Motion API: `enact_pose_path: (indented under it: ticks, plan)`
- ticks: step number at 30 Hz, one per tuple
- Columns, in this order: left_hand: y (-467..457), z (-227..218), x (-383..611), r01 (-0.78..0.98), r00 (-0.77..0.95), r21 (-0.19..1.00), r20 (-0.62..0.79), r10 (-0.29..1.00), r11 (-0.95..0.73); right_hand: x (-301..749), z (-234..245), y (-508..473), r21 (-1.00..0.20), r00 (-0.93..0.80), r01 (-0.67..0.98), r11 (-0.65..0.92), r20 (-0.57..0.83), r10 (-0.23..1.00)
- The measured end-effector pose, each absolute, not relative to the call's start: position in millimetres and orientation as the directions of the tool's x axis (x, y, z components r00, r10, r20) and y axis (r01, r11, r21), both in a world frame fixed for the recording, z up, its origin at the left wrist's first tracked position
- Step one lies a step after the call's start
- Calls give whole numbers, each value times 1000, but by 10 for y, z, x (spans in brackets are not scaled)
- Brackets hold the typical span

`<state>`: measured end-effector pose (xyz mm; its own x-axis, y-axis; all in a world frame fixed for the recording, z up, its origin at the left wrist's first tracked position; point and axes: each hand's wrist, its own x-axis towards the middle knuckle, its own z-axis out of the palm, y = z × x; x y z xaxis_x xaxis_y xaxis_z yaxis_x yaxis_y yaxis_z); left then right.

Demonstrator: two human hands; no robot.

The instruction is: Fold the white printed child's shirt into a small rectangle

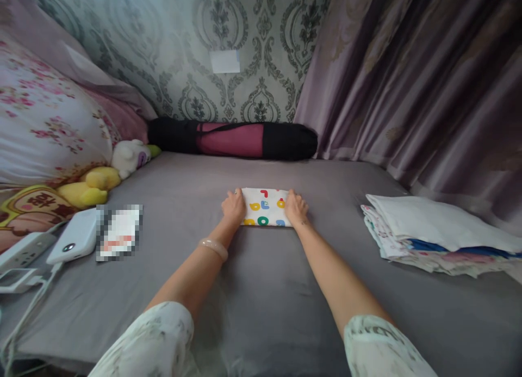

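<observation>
A white folded cloth (266, 208) printed with colourful letters and figures lies flat in the middle of the grey bed sheet, forming a neat rectangle. My left hand (234, 206) is closed on its left edge, the thumb along the side. On the opposite edge, my right hand (297, 207) grips the cloth in the same way. The fingertips of both hands are partly hidden. To the right lies a stack of folded clothes (440, 224), with a white piece on top and blue and pink layers beneath.
A black and maroon long bag (232, 139) lies against the wall. At left are a white power bank (75, 235), a power strip (26, 252) with cables, a blurred-out packet (120, 233), yellow plush toys (84, 193) and a floral pillow (53, 116). Purple curtains (391, 78) hang at right.
</observation>
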<state>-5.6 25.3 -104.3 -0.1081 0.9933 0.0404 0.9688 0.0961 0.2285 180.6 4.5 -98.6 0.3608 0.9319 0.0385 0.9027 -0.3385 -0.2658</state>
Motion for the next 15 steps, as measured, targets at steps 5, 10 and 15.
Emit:
enact_pose_path:
  ticks: [5, 10, 15]
  plan:
    - [198, -961, -146, 973, -71, 220, 23, 997, 64, 1828, -863, 50, -246, 317, 917, -313, -22, 948]
    - [113, -894, -165, 991, 30, 124, 167, 985, -52, 1746, -758, 50, -125, 241, 966, -228, 108, 964]
    - [117, -959, 90, 966, 208, 118, 185, 960, -232, 1451, -894, 30, -85, -109, 987, 136, 258, 960]
